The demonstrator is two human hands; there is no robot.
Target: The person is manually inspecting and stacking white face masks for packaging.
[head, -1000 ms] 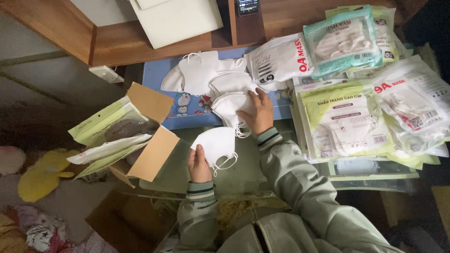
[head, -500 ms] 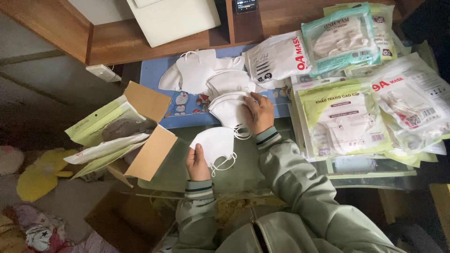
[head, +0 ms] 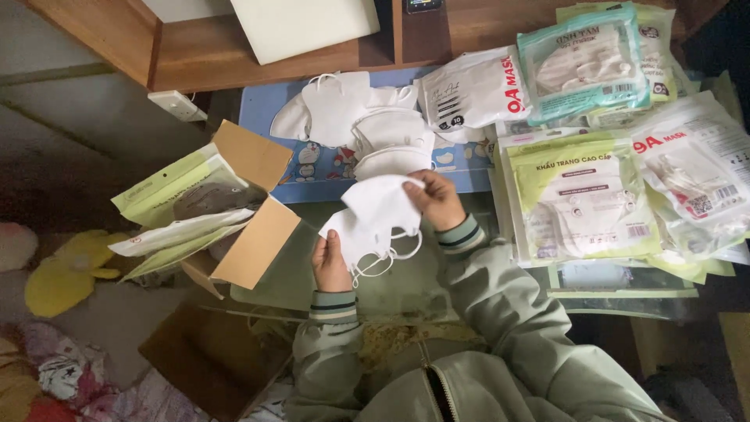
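Seen from above, a person in a pale green jacket with striped cuffs sits at a glass tabletop (head: 437,273). Both hands hold white folded face masks near the middle of the scene. The left hand (head: 331,262) is closed on the near edge of one white mask (head: 348,238), thumb on top, with the mask's ear loops (head: 391,254) hanging loose to its right. The right hand (head: 437,199) pinches the right edge of a second white mask (head: 379,205), which lies partly over the first one, the two touching.

Just beyond the hands, a loose pile of white masks (head: 367,117) rests on a blue cartoon-printed mat (head: 312,168). To the right lies a spread of sealed mask packets (head: 586,191), some green and white, some clear, overlapping one another, with a teal packet (head: 582,59) at the far right. To the left of the hands stands an open cardboard box (head: 250,211) holding flat green and white pouches (head: 168,207). A yellow plush toy (head: 62,270) lies on the floor at the far left.
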